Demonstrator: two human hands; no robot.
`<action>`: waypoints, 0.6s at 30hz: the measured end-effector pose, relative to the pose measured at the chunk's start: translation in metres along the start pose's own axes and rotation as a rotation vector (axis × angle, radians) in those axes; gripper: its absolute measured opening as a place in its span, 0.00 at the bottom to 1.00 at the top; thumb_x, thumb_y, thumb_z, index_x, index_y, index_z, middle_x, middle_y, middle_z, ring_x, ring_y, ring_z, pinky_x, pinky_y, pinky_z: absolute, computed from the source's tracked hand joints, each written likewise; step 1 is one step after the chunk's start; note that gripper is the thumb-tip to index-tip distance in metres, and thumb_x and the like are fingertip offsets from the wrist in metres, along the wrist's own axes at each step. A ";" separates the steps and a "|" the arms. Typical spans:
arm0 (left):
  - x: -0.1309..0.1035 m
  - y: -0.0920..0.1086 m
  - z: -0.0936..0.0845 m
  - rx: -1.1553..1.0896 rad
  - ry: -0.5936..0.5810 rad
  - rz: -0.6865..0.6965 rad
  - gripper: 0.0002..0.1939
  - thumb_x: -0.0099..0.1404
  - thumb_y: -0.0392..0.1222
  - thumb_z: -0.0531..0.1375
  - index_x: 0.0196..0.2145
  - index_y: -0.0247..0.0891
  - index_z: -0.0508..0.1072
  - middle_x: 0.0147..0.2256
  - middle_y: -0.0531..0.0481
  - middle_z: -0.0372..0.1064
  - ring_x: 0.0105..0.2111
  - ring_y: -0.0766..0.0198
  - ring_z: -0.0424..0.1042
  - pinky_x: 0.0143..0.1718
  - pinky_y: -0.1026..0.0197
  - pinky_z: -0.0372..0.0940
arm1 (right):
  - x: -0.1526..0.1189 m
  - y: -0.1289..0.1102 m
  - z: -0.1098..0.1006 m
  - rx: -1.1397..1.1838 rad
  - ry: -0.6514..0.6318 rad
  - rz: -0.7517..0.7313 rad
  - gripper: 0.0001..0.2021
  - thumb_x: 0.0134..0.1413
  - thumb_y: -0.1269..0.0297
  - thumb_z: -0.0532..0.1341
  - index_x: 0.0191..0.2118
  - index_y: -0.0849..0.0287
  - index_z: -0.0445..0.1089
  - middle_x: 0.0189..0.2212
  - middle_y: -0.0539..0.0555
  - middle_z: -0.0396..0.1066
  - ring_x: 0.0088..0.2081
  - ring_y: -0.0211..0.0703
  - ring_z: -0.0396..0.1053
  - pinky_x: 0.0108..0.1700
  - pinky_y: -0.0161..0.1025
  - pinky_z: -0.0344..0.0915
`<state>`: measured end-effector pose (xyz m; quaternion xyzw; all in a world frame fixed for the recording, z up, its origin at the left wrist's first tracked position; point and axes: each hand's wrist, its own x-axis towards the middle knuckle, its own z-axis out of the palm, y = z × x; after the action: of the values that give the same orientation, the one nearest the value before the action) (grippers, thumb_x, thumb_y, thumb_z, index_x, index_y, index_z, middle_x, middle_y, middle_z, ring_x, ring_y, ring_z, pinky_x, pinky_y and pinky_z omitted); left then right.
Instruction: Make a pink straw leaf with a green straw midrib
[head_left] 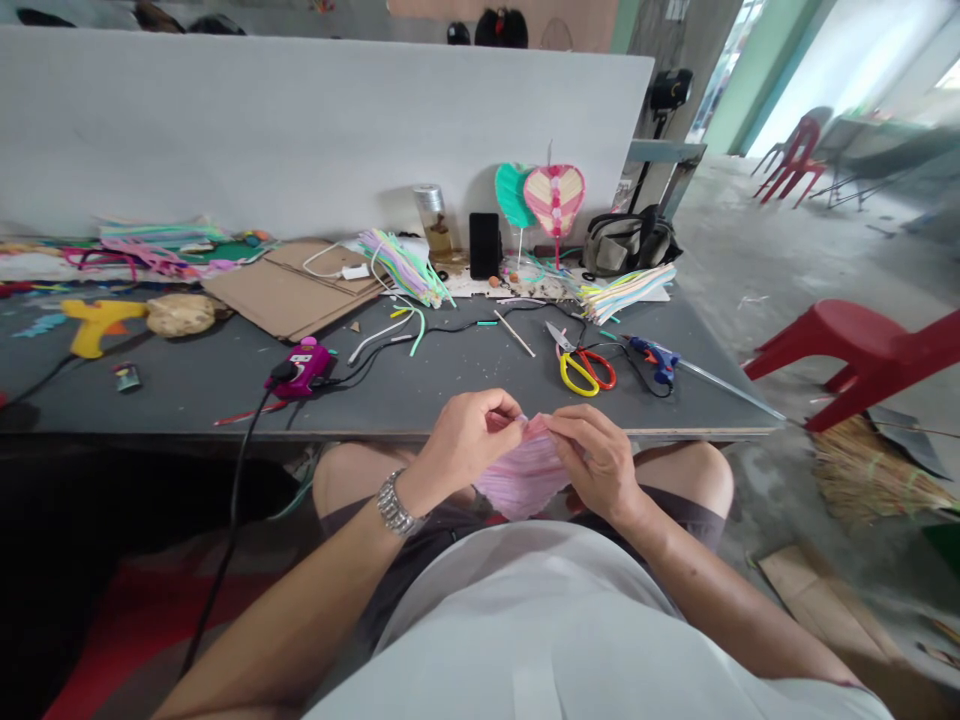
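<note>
Over my lap I hold a pink and lilac piece of fuzzy, ribbed strips [523,480], which looks like pipe cleaners laid side by side. My left hand [480,430], with a metal watch at the wrist, pinches its upper edge. Close beside it, my right hand [596,455] grips the same edge between thumb and fingers. The fingers partly cover the piece. On the table beyond my right hand lie scissors [581,365] with one yellow and one red handle, blades apart. A blue glue gun [656,360] with a long clear stick rests right of them.
Bundles of pastel pipe cleaners [405,265] [630,290] lie near the board. Two heart-shaped fans [555,195] [514,190], a phone [484,246] and a jar [433,220] stand at the back. A purple socket adapter [301,370], cardboard [300,290] and a yellow glue gun [97,322] are left.
</note>
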<state>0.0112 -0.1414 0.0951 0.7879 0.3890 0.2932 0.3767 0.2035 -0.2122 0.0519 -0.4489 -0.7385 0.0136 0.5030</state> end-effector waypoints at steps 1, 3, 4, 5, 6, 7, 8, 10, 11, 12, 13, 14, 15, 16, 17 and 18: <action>0.000 -0.001 0.000 0.003 -0.002 -0.001 0.05 0.61 0.40 0.63 0.29 0.38 0.76 0.25 0.53 0.77 0.26 0.66 0.75 0.26 0.69 0.64 | 0.000 0.000 0.000 -0.002 0.000 -0.001 0.11 0.67 0.71 0.57 0.47 0.56 0.76 0.39 0.57 0.77 0.40 0.43 0.75 0.43 0.41 0.72; 0.000 -0.001 0.001 0.011 -0.007 -0.001 0.05 0.61 0.40 0.63 0.29 0.38 0.76 0.25 0.53 0.77 0.26 0.67 0.75 0.26 0.69 0.64 | -0.001 0.001 0.001 -0.009 0.000 -0.003 0.10 0.67 0.71 0.58 0.48 0.56 0.76 0.39 0.57 0.77 0.40 0.43 0.74 0.43 0.41 0.71; -0.001 -0.002 0.001 0.014 -0.008 -0.001 0.05 0.61 0.40 0.64 0.29 0.38 0.76 0.25 0.53 0.77 0.26 0.67 0.75 0.26 0.69 0.64 | -0.001 0.002 0.001 -0.016 -0.002 -0.001 0.10 0.67 0.71 0.58 0.47 0.56 0.76 0.39 0.57 0.77 0.39 0.43 0.74 0.43 0.42 0.71; -0.001 -0.002 0.001 0.017 -0.007 0.001 0.05 0.61 0.41 0.64 0.29 0.38 0.76 0.25 0.53 0.77 0.26 0.67 0.75 0.26 0.69 0.64 | -0.002 0.002 0.001 -0.024 -0.006 0.003 0.10 0.67 0.71 0.58 0.47 0.55 0.76 0.38 0.57 0.77 0.39 0.43 0.74 0.43 0.42 0.71; -0.001 -0.002 0.001 0.018 -0.007 0.002 0.05 0.61 0.41 0.64 0.29 0.38 0.76 0.25 0.53 0.76 0.26 0.67 0.75 0.26 0.69 0.64 | -0.002 0.002 0.001 -0.031 -0.007 0.006 0.10 0.67 0.70 0.58 0.46 0.55 0.76 0.38 0.57 0.78 0.39 0.43 0.74 0.43 0.42 0.70; 0.000 -0.002 0.002 0.017 -0.006 0.005 0.06 0.61 0.41 0.64 0.29 0.38 0.76 0.25 0.53 0.76 0.26 0.67 0.75 0.26 0.69 0.64 | -0.002 0.002 0.001 -0.036 -0.007 0.008 0.10 0.67 0.70 0.58 0.46 0.55 0.76 0.38 0.57 0.78 0.39 0.43 0.74 0.42 0.42 0.70; 0.000 -0.001 0.002 0.016 -0.006 0.010 0.06 0.61 0.42 0.65 0.29 0.38 0.76 0.25 0.53 0.76 0.26 0.66 0.75 0.26 0.69 0.64 | -0.002 0.002 0.001 -0.041 -0.006 0.007 0.10 0.67 0.70 0.58 0.46 0.55 0.76 0.38 0.57 0.78 0.38 0.43 0.74 0.42 0.42 0.70; 0.000 -0.001 0.002 0.009 -0.004 0.024 0.05 0.61 0.41 0.64 0.29 0.38 0.76 0.25 0.53 0.77 0.26 0.66 0.75 0.26 0.69 0.65 | -0.002 0.002 0.002 -0.056 0.000 -0.002 0.09 0.67 0.70 0.58 0.45 0.55 0.76 0.37 0.57 0.78 0.38 0.43 0.74 0.42 0.42 0.70; 0.000 -0.001 0.002 0.005 -0.005 0.030 0.05 0.61 0.41 0.64 0.29 0.38 0.76 0.26 0.53 0.77 0.26 0.66 0.75 0.27 0.69 0.65 | -0.002 0.002 0.002 -0.069 0.000 -0.010 0.09 0.67 0.70 0.59 0.45 0.55 0.76 0.37 0.56 0.78 0.38 0.43 0.74 0.42 0.42 0.69; 0.000 -0.001 0.002 0.001 -0.004 0.034 0.05 0.61 0.41 0.64 0.29 0.38 0.76 0.26 0.52 0.78 0.27 0.66 0.76 0.27 0.69 0.65 | -0.002 0.003 0.003 -0.085 0.002 -0.017 0.09 0.67 0.70 0.59 0.45 0.55 0.76 0.37 0.56 0.78 0.38 0.44 0.74 0.42 0.43 0.69; 0.000 -0.002 0.002 -0.002 -0.002 0.037 0.05 0.61 0.40 0.64 0.30 0.38 0.76 0.26 0.52 0.78 0.27 0.66 0.76 0.27 0.69 0.66 | -0.003 0.003 0.004 -0.102 0.002 -0.024 0.08 0.67 0.69 0.59 0.45 0.55 0.76 0.37 0.56 0.78 0.38 0.44 0.74 0.42 0.43 0.68; 0.000 -0.002 0.002 -0.006 -0.002 0.036 0.04 0.61 0.40 0.64 0.29 0.38 0.76 0.27 0.52 0.78 0.27 0.66 0.76 0.27 0.68 0.66 | -0.003 0.004 0.004 -0.118 0.004 -0.032 0.08 0.67 0.69 0.59 0.45 0.55 0.76 0.37 0.56 0.78 0.37 0.43 0.74 0.42 0.43 0.68; 0.000 -0.002 0.002 -0.009 0.000 0.035 0.04 0.61 0.40 0.65 0.29 0.38 0.76 0.27 0.52 0.78 0.27 0.66 0.76 0.28 0.68 0.67 | -0.003 0.005 0.005 -0.133 0.006 -0.039 0.08 0.67 0.69 0.59 0.45 0.55 0.76 0.37 0.56 0.78 0.37 0.43 0.73 0.41 0.43 0.67; -0.001 -0.002 0.002 -0.012 0.001 0.034 0.05 0.61 0.40 0.65 0.29 0.38 0.76 0.27 0.52 0.78 0.27 0.66 0.76 0.28 0.68 0.67 | -0.003 0.005 0.005 -0.147 0.008 -0.047 0.08 0.67 0.70 0.59 0.45 0.55 0.76 0.37 0.56 0.78 0.37 0.43 0.73 0.41 0.42 0.66; -0.001 -0.003 0.002 -0.016 0.002 0.035 0.05 0.61 0.40 0.65 0.29 0.38 0.76 0.27 0.52 0.78 0.27 0.66 0.77 0.29 0.68 0.67 | -0.003 0.006 0.006 -0.160 0.010 -0.056 0.08 0.67 0.70 0.60 0.45 0.55 0.76 0.37 0.56 0.78 0.36 0.43 0.73 0.40 0.42 0.66; -0.001 -0.003 0.002 -0.019 0.001 0.036 0.05 0.62 0.40 0.65 0.30 0.38 0.76 0.27 0.52 0.78 0.28 0.66 0.77 0.30 0.68 0.67 | -0.004 0.007 0.006 -0.170 0.015 -0.068 0.08 0.67 0.70 0.60 0.45 0.54 0.76 0.37 0.56 0.78 0.36 0.43 0.72 0.40 0.42 0.65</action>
<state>0.0106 -0.1415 0.0913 0.7910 0.3724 0.3039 0.3786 0.2035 -0.2081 0.0430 -0.4646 -0.7481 -0.0693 0.4687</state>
